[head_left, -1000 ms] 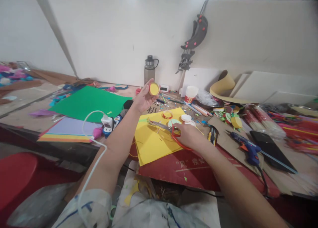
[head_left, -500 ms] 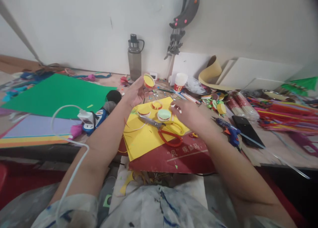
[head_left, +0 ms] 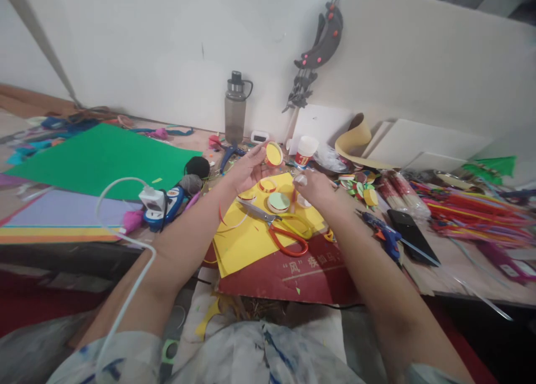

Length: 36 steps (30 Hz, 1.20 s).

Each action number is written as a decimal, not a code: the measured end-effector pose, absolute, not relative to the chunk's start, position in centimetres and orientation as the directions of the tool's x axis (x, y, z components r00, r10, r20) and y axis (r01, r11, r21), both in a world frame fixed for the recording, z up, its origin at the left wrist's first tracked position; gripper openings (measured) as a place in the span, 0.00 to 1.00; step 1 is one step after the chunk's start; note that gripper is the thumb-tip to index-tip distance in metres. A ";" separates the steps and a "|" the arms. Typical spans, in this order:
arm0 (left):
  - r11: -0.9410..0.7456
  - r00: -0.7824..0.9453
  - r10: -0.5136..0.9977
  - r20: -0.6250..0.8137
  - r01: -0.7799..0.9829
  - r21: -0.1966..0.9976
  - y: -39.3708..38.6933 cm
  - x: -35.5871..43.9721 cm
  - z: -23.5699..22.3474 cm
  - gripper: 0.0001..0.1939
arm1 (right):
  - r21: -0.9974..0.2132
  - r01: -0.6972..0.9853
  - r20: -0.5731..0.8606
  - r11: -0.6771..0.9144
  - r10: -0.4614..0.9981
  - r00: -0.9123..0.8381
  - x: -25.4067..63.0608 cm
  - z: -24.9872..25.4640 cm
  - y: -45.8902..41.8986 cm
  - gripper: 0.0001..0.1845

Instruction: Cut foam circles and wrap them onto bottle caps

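My left hand (head_left: pixel 251 170) is raised over the yellow sheets, its fingers closed round a small round paper-cup base (head_left: pixel 274 154) with a yellow disc inside and a red rim. To the right, my right hand (head_left: pixel 315 190) has its fingers pinched together around something small and whitish that I cannot make out. Below the hands, a pale green round piece (head_left: pixel 278 201) and a yellow-red ring (head_left: pixel 267 185) lie on the yellow paper (head_left: pixel 238 253). Scissors (head_left: pixel 274 219) with one yellow and one red handle rest there too, blades pointing left.
A grey bottle (head_left: pixel 235 113) and a paper cup (head_left: pixel 306 152) stand at the back. On the right lie a blue glue gun (head_left: pixel 385 236), a black phone (head_left: pixel 412 236) and colourful pipe cleaners (head_left: pixel 473 214). A white cable runs from the power strip (head_left: pixel 165 208) across my left arm.
My left hand has brought the cup base right and slightly down, closer to my right hand. The right hand stays over the yellow paper, still pinched. The camera view has shifted slightly.
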State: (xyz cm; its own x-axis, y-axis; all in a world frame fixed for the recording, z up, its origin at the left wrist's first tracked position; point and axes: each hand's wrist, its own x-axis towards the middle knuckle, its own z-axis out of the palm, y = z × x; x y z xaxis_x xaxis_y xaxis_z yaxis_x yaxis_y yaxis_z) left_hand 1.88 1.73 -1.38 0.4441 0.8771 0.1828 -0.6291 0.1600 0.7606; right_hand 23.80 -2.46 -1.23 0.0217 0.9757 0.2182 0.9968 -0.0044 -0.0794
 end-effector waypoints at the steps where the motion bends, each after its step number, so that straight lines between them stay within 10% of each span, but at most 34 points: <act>1: 0.158 0.437 0.881 0.183 -0.635 0.756 1.6 2.0 -1.4 0.26 | -0.150 0.988 0.304 0.027 0.952 0.021 23.8 -1.0 -2.5 0.23; 6: 0.143 0.413 0.890 0.194 -0.655 0.742 1.3 2.6 -1.6 0.29 | -0.473 0.813 0.602 0.339 0.799 0.017 21.9 0.4 -3.6 0.28; 19: 0.169 0.494 0.848 0.193 -0.597 0.784 0.5 3.4 -1.8 0.27 | -0.263 0.882 0.614 0.390 0.773 -0.159 19.9 0.8 -5.0 0.29; 36: 0.173 0.403 0.912 0.074 -0.544 0.821 -0.7 4.8 -1.9 0.06 | -0.380 0.681 0.791 0.626 0.602 -0.112 21.3 -3.7 -2.6 0.25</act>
